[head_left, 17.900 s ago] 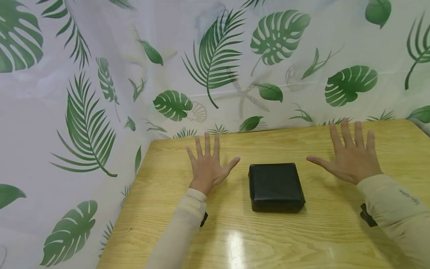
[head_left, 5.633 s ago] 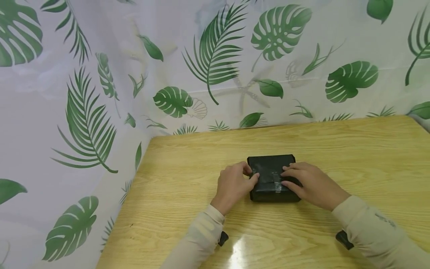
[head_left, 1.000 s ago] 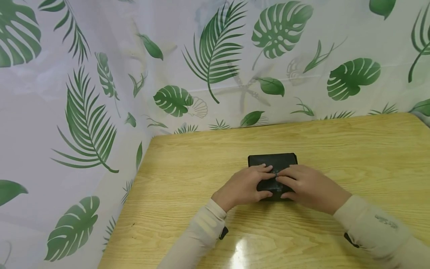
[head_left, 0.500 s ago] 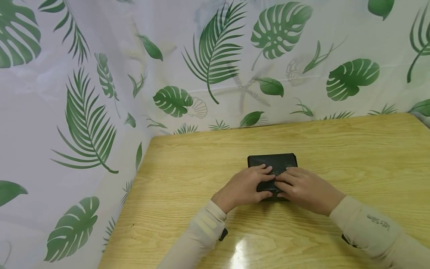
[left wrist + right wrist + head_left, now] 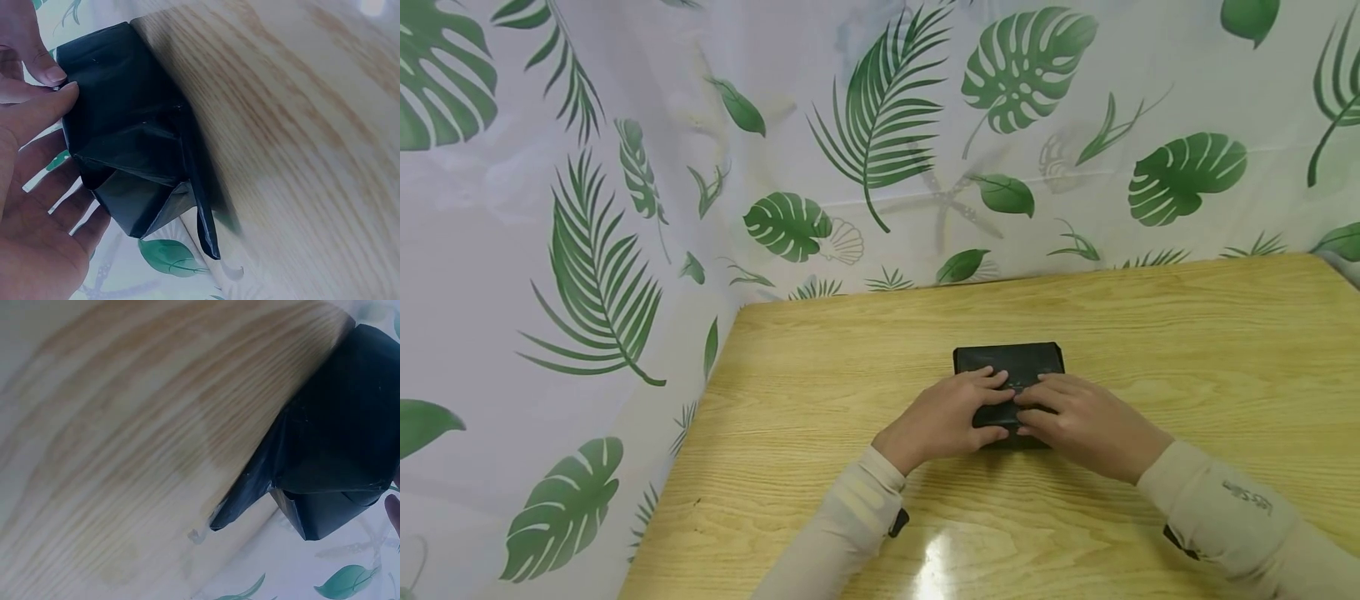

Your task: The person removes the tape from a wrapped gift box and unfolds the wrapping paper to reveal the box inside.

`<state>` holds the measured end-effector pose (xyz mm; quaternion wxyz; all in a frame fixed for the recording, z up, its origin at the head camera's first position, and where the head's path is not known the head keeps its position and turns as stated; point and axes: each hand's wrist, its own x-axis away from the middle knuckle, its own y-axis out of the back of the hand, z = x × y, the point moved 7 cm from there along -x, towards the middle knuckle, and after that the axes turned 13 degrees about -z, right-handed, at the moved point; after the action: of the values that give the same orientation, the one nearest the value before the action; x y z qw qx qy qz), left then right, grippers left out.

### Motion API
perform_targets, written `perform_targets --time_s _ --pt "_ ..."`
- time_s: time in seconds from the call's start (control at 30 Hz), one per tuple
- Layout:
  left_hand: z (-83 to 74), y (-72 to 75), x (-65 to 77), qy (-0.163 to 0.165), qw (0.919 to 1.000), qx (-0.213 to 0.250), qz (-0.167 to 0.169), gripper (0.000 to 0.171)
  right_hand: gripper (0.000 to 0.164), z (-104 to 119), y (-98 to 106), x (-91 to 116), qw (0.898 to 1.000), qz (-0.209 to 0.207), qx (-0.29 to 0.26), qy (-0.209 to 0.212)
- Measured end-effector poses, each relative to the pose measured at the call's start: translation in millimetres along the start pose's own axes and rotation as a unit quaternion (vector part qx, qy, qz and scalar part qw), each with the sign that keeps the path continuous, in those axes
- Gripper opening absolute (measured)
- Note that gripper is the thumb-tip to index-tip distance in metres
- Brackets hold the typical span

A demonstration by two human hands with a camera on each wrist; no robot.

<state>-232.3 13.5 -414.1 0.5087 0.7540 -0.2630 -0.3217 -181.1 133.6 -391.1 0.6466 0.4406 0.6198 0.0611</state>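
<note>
A box wrapped in black sheet material (image 5: 1011,357) lies on the wooden table between both hands. My left hand (image 5: 940,421) rests on its top from the left, fingers spread and fairly straight, thumb at the near edge. From the right, my right hand (image 5: 1086,421) touches the top with bent fingers, its fingertips close to the left ones. Whether it pinches anything is hidden. In the left wrist view the black wrapping (image 5: 125,75) has folded, loose flaps at one end. In the right wrist view the other end of the black box (image 5: 344,412) also shows a flap sticking out.
The wooden table (image 5: 820,367) reaches back to a white cloth (image 5: 910,258) printed with green leaves, which also hangs along the left side. Light reflects off the table near the front. A dark device (image 5: 898,522) is strapped under the left sleeve.
Over the last second my right hand has slid slightly left, its thumb drawn in nearer to the other fingers. My left hand and the box have stayed in place.
</note>
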Motion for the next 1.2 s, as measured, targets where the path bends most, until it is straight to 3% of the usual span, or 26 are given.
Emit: perform_targets --time_s 0.47,1.2 --pt "1.3 0.2 0.1 0.003 1.0 -0.003 -0.001 0.054 0.06 -6 3 1 0.996 -0.022 -0.061 -0.055" --pt "1.4 1.7 -0.8 0.012 0.9999 0.009 0.008 0.054 0.06 -13 3 2 0.993 -0.013 -0.073 -0.089"
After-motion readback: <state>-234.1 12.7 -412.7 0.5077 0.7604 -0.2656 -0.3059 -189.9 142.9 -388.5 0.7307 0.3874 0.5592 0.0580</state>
